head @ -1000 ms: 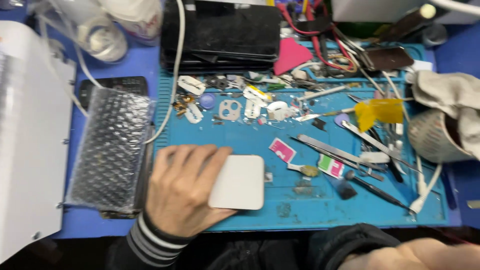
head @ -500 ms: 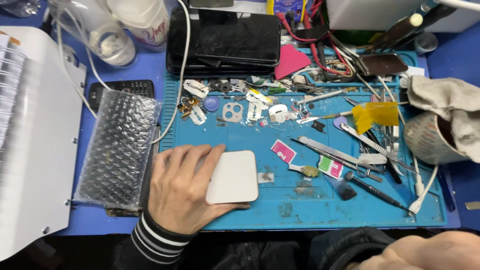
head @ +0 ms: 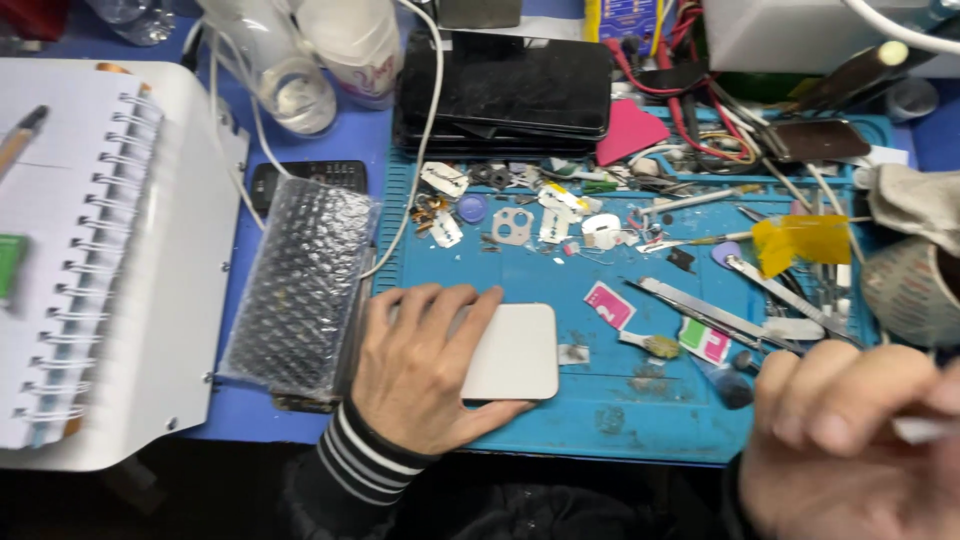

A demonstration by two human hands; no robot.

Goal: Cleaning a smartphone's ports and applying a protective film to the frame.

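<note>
The left hand lies flat with spread fingers on a white rounded-corner device, pinning it to the blue work mat near the desk's front edge, its grip wide rather than closed around it. The right hand, blurred at the front right corner, pinches a thin pale item. A bubble-wrap pouch lies just beside the left hand.

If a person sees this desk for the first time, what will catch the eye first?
Probably the left hand pressing flat on a white rounded slab at the front of the cluttered blue work mat. Next, the bubble-wrap packet just left of it and the blurred right hand at bottom right.
</note>
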